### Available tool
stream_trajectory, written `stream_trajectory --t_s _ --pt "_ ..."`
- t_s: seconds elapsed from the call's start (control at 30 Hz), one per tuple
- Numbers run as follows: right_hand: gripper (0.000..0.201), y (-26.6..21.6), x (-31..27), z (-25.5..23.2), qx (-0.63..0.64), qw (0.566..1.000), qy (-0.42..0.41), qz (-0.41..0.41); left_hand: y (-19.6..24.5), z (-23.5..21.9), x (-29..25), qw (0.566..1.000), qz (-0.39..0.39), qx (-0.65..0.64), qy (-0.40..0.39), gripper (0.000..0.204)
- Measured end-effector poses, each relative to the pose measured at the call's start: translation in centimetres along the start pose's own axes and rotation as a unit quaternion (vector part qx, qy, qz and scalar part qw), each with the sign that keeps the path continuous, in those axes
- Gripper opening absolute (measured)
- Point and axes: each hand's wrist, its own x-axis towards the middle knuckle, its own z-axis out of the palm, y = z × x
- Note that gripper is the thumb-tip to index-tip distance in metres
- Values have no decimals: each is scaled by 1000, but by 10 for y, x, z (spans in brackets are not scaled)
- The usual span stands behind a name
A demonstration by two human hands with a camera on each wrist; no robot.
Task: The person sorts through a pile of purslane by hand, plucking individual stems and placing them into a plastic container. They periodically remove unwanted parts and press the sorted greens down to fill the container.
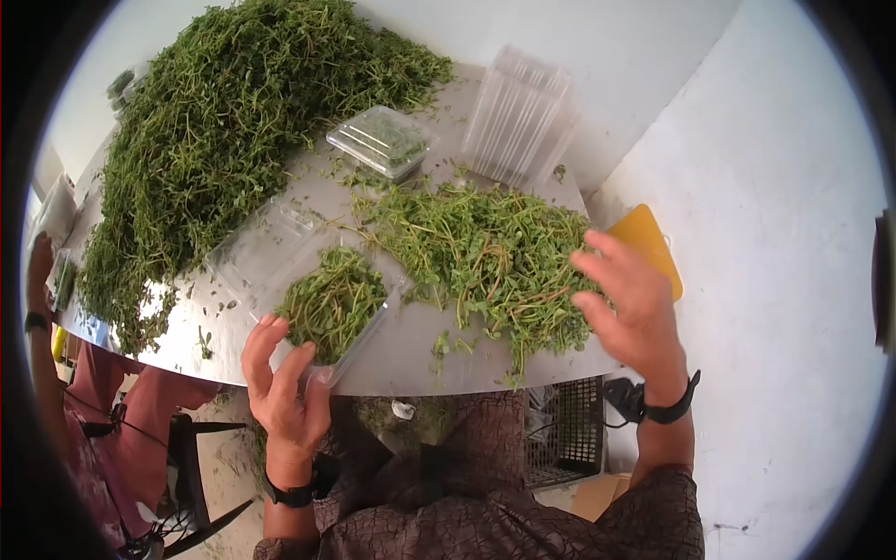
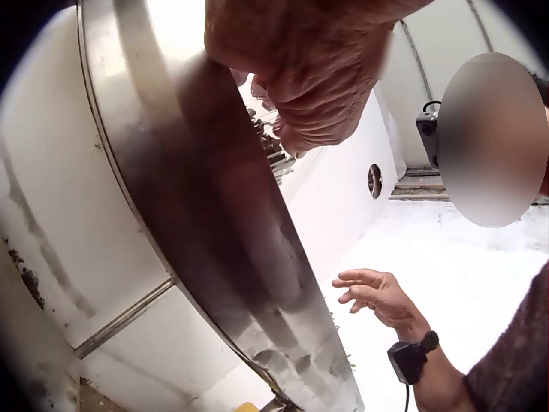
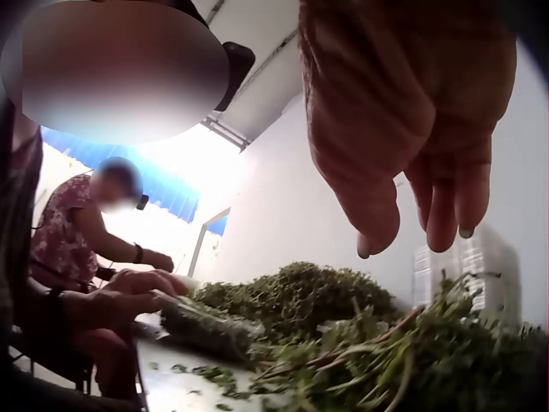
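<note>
A clear plastic clamshell box [image 1: 362,343], its lid [image 1: 257,245] folded back, lies near the table's front edge. Leafy green stems [image 1: 331,297] fill its base. My left hand [image 1: 285,392] holds the box at its near left corner, fingers at the rim and greens. Over the right end of a loose heap of the same greens [image 1: 476,252], my right hand [image 1: 635,303] hovers with fingers apart and slightly bent. In the right wrist view that hand [image 3: 412,129] hangs above the stems, nothing between thumb and fingers.
A much larger mound of greens [image 1: 224,140] covers the table's left and back. Behind the loose heap stand a closed filled box [image 1: 381,140] and a stack of nested clear boxes [image 1: 521,117]. Another person [image 3: 73,232] sits at the left. A wall [image 1: 775,280] rises at the right.
</note>
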Motion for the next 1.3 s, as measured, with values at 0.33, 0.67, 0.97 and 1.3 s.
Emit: stream_trajectory --t_s 0.33,0.67,0.97,1.3 --pt "27 -2 -12 48 -118 990 -54 -52 5 4 5 1000 -24 -13 -8 37" --pt "13 -27 15 40 47 990 132 11 10 3 2 999 -13 -28 -19 45" --pt "15 -53 23 51 104 991 78 17 25 -23 10 998 46 38 -18 46" --pt "21 -110 -1 52 120 967 -88 -209 77 -30 26 965 209 85 -134 38"
